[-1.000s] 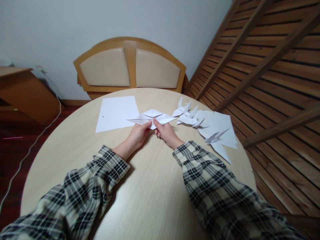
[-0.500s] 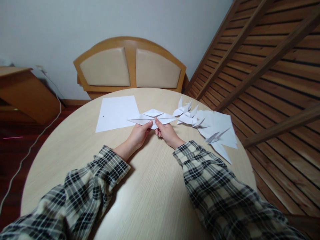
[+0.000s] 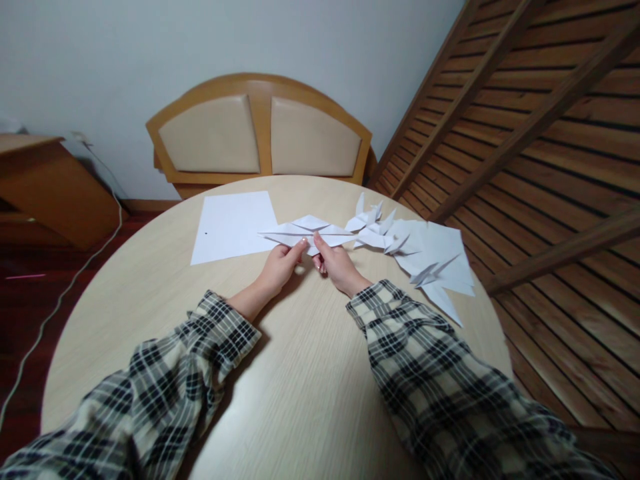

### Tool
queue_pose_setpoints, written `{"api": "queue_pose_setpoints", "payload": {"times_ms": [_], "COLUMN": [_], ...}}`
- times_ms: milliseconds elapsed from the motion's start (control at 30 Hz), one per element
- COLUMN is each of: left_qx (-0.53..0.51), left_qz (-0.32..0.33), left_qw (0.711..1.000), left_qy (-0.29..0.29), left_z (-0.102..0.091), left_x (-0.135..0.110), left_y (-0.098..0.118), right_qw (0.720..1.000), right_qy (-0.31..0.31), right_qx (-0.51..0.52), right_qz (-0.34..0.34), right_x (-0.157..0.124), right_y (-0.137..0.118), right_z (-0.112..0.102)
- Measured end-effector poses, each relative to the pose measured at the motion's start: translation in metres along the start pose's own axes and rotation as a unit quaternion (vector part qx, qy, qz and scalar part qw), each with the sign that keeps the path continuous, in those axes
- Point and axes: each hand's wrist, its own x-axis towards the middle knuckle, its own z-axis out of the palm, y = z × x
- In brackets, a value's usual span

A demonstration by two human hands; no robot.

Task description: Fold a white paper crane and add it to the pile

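Note:
Both my hands hold a half-folded white paper figure [image 3: 310, 233] just above the round wooden table [image 3: 300, 373]. My left hand [image 3: 281, 265] pinches its near edge from the left, fingers closed on the paper. My right hand [image 3: 336, 265] pinches the same edge from the right, thumb on top. The figure is long and flat, with pointed tips reaching out to either side. Plaid sleeves cover both my forearms.
A flat white sheet [image 3: 234, 225] lies at the table's far left. Several finished folded paper birds [image 3: 375, 227] sit on loose white sheets [image 3: 440, 257] at the far right. A wooden chair [image 3: 260, 133] stands behind the table. A slatted wooden wall rises at right.
The paper figure has shifted slightly right and up in my hands. My fingers have slid a little along its near edge; both pinches hold.

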Motion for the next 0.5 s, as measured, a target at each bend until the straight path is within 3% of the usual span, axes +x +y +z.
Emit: {"api": "queue_pose_setpoints", "payload": {"times_ms": [333,500], "left_qx": [0.06,0.04], "left_qz": [0.02,0.012], "left_qw": [0.998,0.999], "left_qy": [-0.013,-0.029], "left_z": [-0.0014,0.0003], "left_x": [0.0016,0.0006], "left_y": [-0.0049,-0.0003], "right_qw": [1.0,1.0], "right_qy": [0.008,0.008], "right_qx": [0.016,0.017], "right_qz": [0.002,0.001], "right_x": [0.0016,0.0018], "right_y": [0.0016,0.0019], "right_z": [-0.0002,-0.001]}}
